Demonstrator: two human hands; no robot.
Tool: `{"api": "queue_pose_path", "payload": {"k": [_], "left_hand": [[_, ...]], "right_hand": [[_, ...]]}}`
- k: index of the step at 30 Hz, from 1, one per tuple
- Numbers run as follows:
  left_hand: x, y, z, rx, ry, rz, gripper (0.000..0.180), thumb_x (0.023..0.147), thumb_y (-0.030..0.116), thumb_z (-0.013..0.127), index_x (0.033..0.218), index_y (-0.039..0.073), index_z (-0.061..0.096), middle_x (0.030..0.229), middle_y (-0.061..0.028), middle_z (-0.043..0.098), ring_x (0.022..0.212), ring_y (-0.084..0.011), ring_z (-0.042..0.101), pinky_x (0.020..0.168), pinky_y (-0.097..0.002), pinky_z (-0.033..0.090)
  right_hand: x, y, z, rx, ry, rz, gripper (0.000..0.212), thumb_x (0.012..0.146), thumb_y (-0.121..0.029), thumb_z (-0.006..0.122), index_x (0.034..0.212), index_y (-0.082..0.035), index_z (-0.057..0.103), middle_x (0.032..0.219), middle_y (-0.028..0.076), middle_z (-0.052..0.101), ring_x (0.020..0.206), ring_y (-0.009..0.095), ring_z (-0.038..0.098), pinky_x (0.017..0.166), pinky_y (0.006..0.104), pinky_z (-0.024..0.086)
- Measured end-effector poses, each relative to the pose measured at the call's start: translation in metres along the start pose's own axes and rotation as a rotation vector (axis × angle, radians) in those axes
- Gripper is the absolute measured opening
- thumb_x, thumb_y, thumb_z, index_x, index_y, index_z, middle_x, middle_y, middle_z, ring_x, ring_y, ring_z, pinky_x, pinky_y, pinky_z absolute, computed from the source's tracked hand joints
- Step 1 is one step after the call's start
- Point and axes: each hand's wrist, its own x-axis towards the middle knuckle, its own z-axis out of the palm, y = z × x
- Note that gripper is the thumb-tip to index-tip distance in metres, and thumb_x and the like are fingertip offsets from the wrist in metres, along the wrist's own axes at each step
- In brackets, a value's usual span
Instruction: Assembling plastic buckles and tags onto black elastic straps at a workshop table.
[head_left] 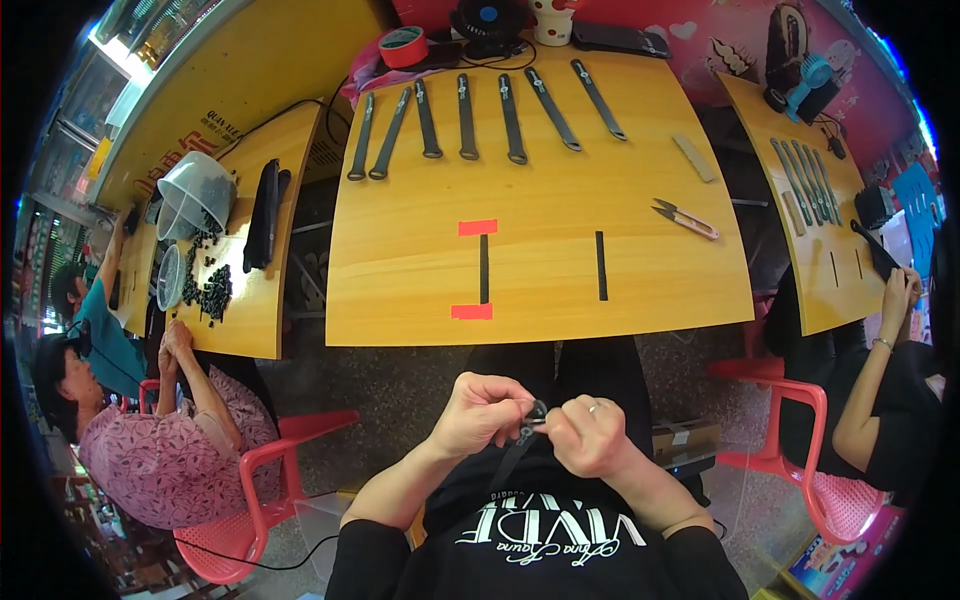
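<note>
In front of my chest, below the table's near edge, my left hand (482,415) and my right hand (588,436) are close together, both closed on one end of a dark strap (512,462). The strap's rounded black end shows between my fingertips, and its tail hangs down against my black shirt. A ring is on a finger of my right hand. Several similar black straps (466,118) lie in a spread row along the far part of the table (400,270). Thread snips (686,219) with pale pink handles rest at the right.
Red tape (477,227) marks the ends of one black strip; another black strip (601,266) lies beside it. A pale flat bar (692,158) is at the right. A fan (488,25) and a tape roll (403,46) stand at the back. People sit at side tables.
</note>
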Motion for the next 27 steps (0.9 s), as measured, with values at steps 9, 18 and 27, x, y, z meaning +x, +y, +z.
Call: {"api": "queue_pose_path", "payload": {"k": [9, 18, 27], "left_hand": [[-0.003, -0.008, 0.002, -0.022, 0.055, 0.071, 0.012, 0.089, 0.003, 0.057, 0.088, -0.002, 0.068, 0.067, -0.0018, 0.062, 0.056, -0.0047, 0.055, 0.047, -0.0185, 0.044], [-0.001, 0.003, -0.021, 0.078, -0.226, -0.120, 0.021, 0.093, 0.014, 0.054, 0.085, 0.001, 0.068, 0.064, -0.0012, 0.060, 0.052, -0.0041, 0.052, 0.046, -0.0182, 0.040], [-0.018, -0.014, -0.002, -0.155, 0.449, -0.012, 0.017, 0.085, 0.008, 0.055, 0.070, 0.005, 0.063, 0.054, 0.0014, 0.051, 0.041, -0.0057, 0.042, 0.038, -0.0205, 0.031]], "right_hand": [[0.009, 0.011, -0.005, 0.035, -0.124, -0.017, 0.026, 0.076, -0.021, 0.071, 0.069, -0.008, 0.050, 0.059, 0.003, 0.041, 0.046, 0.016, 0.046, 0.040, 0.0276, 0.034], [0.014, 0.004, -0.003, 0.044, -0.153, -0.089, 0.028, 0.075, -0.022, 0.070, 0.063, -0.010, 0.048, 0.059, 0.003, 0.041, 0.045, 0.015, 0.048, 0.039, 0.0297, 0.034], [0.023, -0.006, 0.001, 0.139, -0.070, -0.475, 0.026, 0.078, -0.027, 0.067, 0.066, -0.013, 0.049, 0.058, -0.001, 0.037, 0.044, 0.011, 0.042, 0.038, 0.0260, 0.029]]}}
